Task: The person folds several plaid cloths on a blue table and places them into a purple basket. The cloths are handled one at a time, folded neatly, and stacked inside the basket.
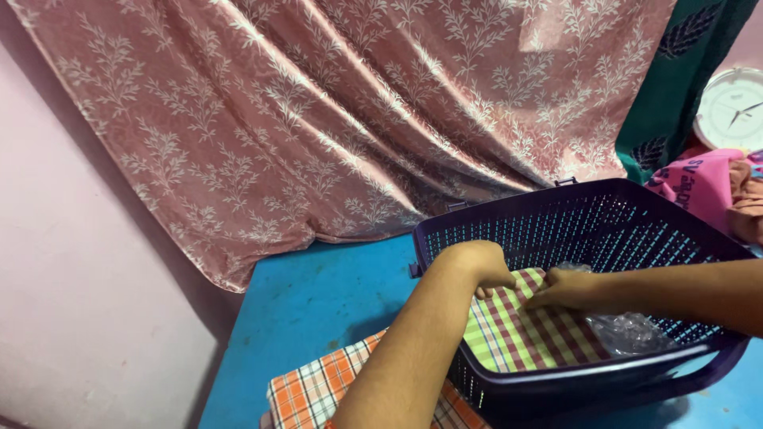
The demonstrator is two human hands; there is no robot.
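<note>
Both hands, left hand and right hand, press flat and open on the green-and-maroon checked folded cloth inside the dark purple plastic basket at lower right; its long axis runs toward the lower left.

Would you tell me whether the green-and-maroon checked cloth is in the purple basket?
In: the green-and-maroon checked cloth lies folded inside the purple plastic basket.

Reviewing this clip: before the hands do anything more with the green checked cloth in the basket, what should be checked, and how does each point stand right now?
1. Green checked cloth lies inside the purple basket: ok.
2. Left hand on the cloth: ok, pressing its far edge.
3. Right hand on the cloth: ok.
4. Cloth lies flat: cannot tell, the hands cover part.
5. Clear plastic wrap clear of the cloth: not ok, it lies against the right edge.
6. Orange checked cloth outside the basket on the blue table: ok.
</note>
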